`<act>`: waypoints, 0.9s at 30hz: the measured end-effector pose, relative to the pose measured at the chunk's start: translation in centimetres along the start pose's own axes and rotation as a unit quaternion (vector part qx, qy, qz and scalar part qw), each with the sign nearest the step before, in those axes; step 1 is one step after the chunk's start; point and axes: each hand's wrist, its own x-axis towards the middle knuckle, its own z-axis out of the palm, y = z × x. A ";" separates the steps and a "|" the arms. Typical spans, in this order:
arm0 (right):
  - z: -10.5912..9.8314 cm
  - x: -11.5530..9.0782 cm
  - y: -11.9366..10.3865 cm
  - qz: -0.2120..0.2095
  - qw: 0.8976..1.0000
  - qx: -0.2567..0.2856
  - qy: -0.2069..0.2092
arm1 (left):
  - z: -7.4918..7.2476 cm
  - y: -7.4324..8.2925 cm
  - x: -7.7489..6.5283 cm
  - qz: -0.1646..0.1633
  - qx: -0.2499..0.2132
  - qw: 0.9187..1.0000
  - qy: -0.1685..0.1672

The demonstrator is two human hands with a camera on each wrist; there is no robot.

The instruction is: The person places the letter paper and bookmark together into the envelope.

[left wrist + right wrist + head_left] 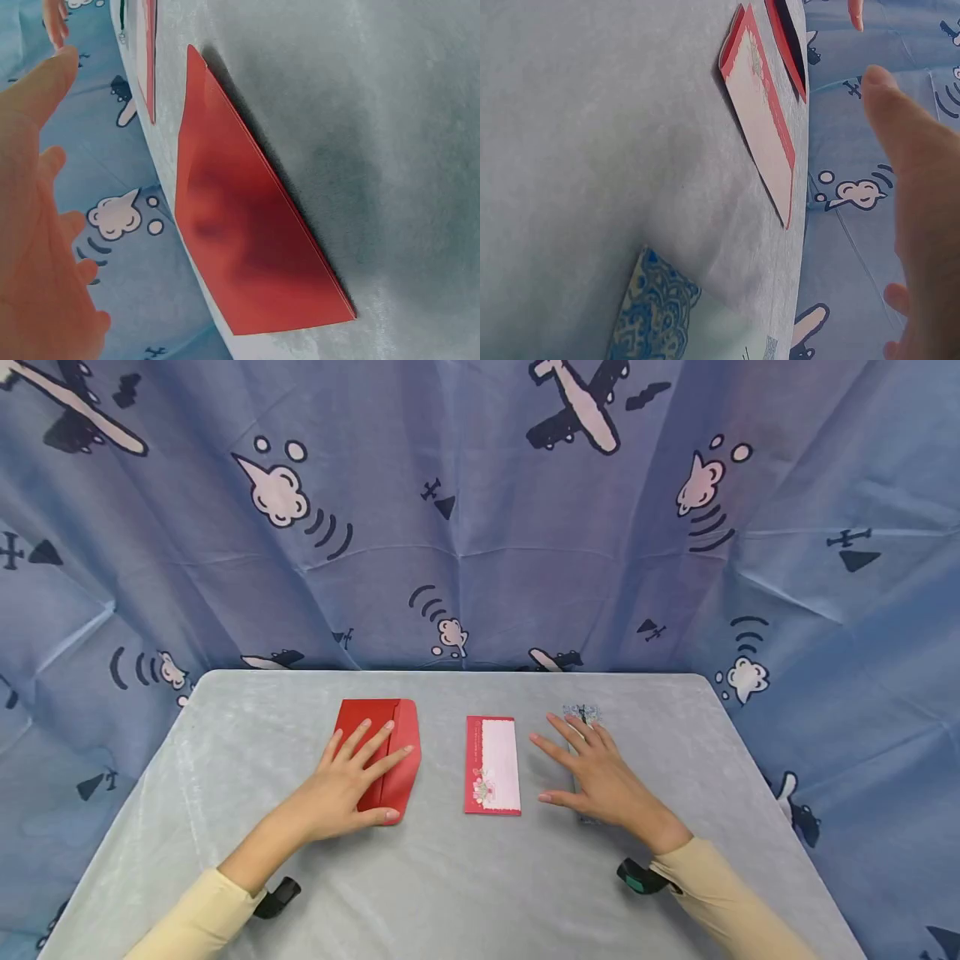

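My left hand [333, 797] is held over a red envelope [405, 735], its fingers spread. In the left wrist view a gap shows between the hand [34, 225] and the envelope [247, 232], which lies flat with its pointed flap to the right in the head view. Over a pale card [720, 326] with a blue scroll pattern at its end, my right hand [603, 781] stays spread and apart from it; the hand hides much of that card in the head view. Between the hands lies a red card [472, 752] with a white panel and printed flowers.
A grey cloth-covered table [450, 885] bears the things. Behind it hangs a blue curtain [390, 460] printed with planes and clouds. A dark band with a small device sits on each wrist, the left device [277, 897] and the right device [641, 877].
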 end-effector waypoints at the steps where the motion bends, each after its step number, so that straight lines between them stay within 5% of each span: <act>1: 0.0 0.0 0.0 -0.001 1.000 -0.001 0.002 | 0.0 0.0 0.0 0.001 -0.003 1.000 0.004; 12: 0.3 0.7 -0.3 0.000 1.000 0.009 0.006 | 0.3 -0.5 0.4 -0.026 0.013 1.000 0.005; 27: 2.3 5.0 -3.2 0.006 0.999 0.051 -0.006 | 0.9 -1.6 1.4 -0.078 0.013 0.997 0.025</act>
